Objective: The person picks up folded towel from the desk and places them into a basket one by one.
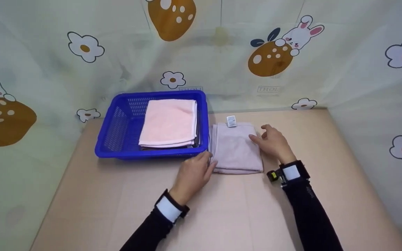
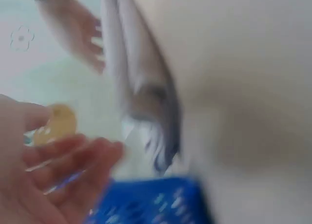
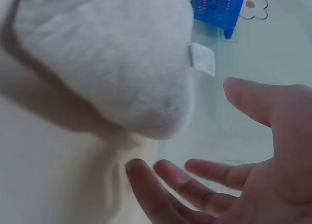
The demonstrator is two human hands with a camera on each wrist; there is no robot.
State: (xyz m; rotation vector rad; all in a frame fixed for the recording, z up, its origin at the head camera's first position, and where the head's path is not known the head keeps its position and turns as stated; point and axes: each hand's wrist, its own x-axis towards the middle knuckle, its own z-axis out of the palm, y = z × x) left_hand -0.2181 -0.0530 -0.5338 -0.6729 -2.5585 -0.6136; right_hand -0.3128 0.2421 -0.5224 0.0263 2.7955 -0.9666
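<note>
A folded lilac-grey towel (image 1: 237,148) with a white care label (image 1: 231,121) at its far edge lies on the table, just right of the blue basket (image 1: 152,152). My left hand (image 1: 192,174) is at the towel's near left corner; in the left wrist view its fingers (image 2: 92,158) are loosely bent with nothing between them. On the towel's right side is my right hand (image 1: 274,143), its thumb close to the edge. The right wrist view shows its fingers (image 3: 180,185) spread, apart from the towel (image 3: 112,58).
Inside the basket, a folded pink towel (image 1: 169,122) lies on top of darker cloth at the right side. The light-brown table (image 1: 124,209) is enclosed by a patterned curtain (image 1: 222,52) at the back and both sides.
</note>
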